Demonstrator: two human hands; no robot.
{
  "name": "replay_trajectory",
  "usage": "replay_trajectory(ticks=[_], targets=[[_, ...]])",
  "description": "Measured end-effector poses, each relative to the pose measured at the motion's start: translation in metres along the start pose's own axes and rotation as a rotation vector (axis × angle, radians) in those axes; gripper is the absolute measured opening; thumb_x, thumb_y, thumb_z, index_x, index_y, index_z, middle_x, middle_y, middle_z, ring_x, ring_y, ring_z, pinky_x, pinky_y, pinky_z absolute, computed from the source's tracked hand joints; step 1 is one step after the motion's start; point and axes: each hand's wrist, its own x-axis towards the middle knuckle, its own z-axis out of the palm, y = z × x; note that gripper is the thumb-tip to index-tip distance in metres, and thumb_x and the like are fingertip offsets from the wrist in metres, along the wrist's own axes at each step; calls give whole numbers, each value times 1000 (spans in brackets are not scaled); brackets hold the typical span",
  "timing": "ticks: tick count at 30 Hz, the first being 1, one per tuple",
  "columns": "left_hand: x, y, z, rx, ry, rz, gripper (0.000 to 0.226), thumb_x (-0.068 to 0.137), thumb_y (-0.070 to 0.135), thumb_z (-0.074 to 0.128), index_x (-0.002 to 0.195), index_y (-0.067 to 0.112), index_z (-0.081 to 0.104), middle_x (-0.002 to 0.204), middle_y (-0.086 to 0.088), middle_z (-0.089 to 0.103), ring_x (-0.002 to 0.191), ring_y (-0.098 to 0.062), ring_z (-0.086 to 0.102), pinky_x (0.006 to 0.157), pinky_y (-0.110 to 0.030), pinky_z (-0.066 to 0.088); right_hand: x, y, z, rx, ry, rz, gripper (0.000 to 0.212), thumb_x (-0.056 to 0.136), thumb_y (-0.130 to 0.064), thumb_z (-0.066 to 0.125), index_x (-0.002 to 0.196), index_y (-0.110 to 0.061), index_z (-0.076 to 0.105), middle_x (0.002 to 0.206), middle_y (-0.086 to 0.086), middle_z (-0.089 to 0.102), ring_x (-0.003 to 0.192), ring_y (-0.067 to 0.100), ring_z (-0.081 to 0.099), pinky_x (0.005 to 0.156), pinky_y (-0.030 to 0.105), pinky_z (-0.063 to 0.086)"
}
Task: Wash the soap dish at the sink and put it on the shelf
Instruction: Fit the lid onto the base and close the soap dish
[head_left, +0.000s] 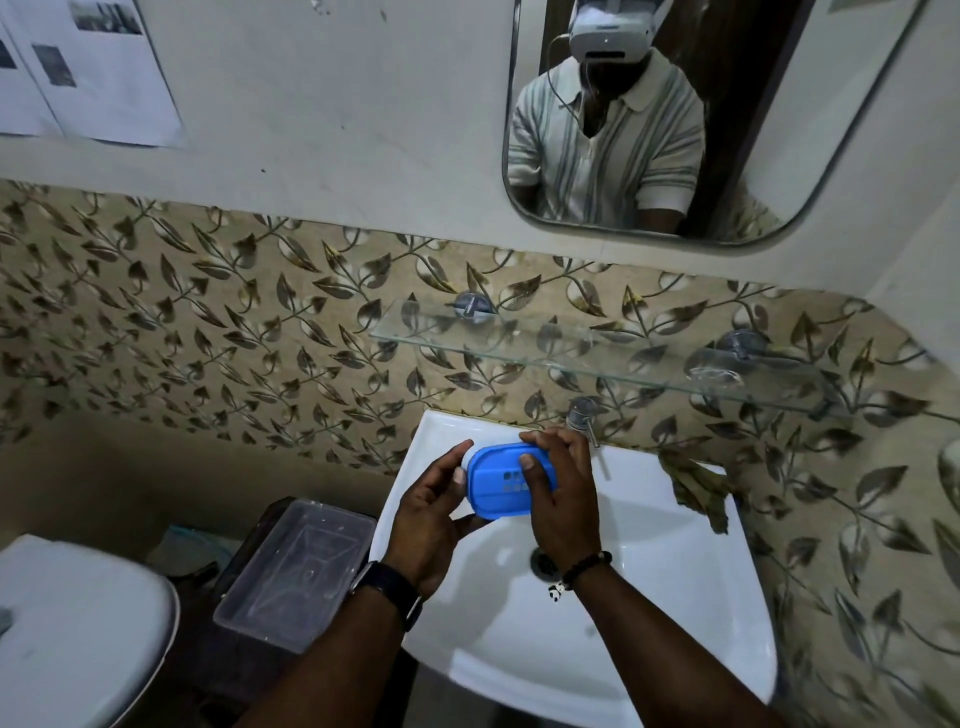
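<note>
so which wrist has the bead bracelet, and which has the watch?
The bead bracelet is on the right hand, the one over the soap dish. The left hand, gripping the dish's left end, wears the dark strap watch.

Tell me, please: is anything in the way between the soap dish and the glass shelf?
Nothing visible. Both hands hold the soap dish over the sink; the glass shelf above is bare on its left and middle.
</note>
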Motion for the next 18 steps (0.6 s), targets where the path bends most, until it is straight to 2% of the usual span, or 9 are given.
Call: replay_trajectory(ticks=[4, 6, 9, 11, 15, 16, 18], targets=[[-5, -2, 8, 66, 0, 51, 49, 84, 37, 74, 130, 26, 63, 130, -1, 66, 117, -26, 64, 85, -48, 58, -2, 2, 1, -58, -5, -27, 30, 100, -36, 47, 120, -22, 64, 121, -3, 44, 120, 25, 52, 99, 50, 48], [-4, -3, 10, 140, 6, 91, 56, 79, 32, 81, 131, 27, 61, 132, -5, 64, 119, -30, 61, 86, -49, 58, -2, 2, 0, -96, -19, -77, 30, 100, -34, 48, 123, -21, 62, 123, -4, 43, 120, 23, 51, 99, 49, 48], [0, -2, 7, 247, 3, 157, 50, 81, 16, 80, 126, 30, 63, 128, -3, 65, 120, -30, 60, 84, -48, 60, -2, -2, -2, -101, -15, -94, 37, 98, -36, 52, 132, -22, 53, 126, -8, 42, 122, 15, 49, 102, 40, 47], [3, 1, 4, 294, -28, 195, 48, 83, 14, 78, 126, 32, 63, 126, 1, 66, 119, -26, 60, 86, -46, 59, -1, -7, -3, -17, 2, -14, 50, 95, -44, 54, 138, -19, 48, 129, -6, 46, 123, 13, 49, 103, 34, 46], [7, 11, 3, 291, -86, 240, 52, 82, 25, 77, 130, 29, 59, 128, 0, 65, 120, -27, 60, 91, -49, 57, 0, -21, -10, 388, -27, 266, 86, 82, -75, 54, 145, -19, 41, 141, 0, 52, 129, 14, 52, 103, 26, 47], [8, 14, 1, 281, -96, 244, 53, 82, 27, 77, 131, 29, 58, 130, -1, 64, 121, -29, 59, 93, -51, 56, 1, -21, -13, 423, -74, 287, 89, 79, -76, 56, 145, -18, 42, 143, 1, 51, 130, 15, 52, 103, 29, 49], [11, 18, -1, 284, -121, 246, 55, 85, 29, 75, 136, 29, 54, 134, -2, 60, 124, -29, 57, 97, -54, 53, 3, -20, -19, 471, -193, 303, 84, 78, -71, 63, 141, -19, 45, 139, 4, 53, 125, 20, 57, 93, 40, 58]])
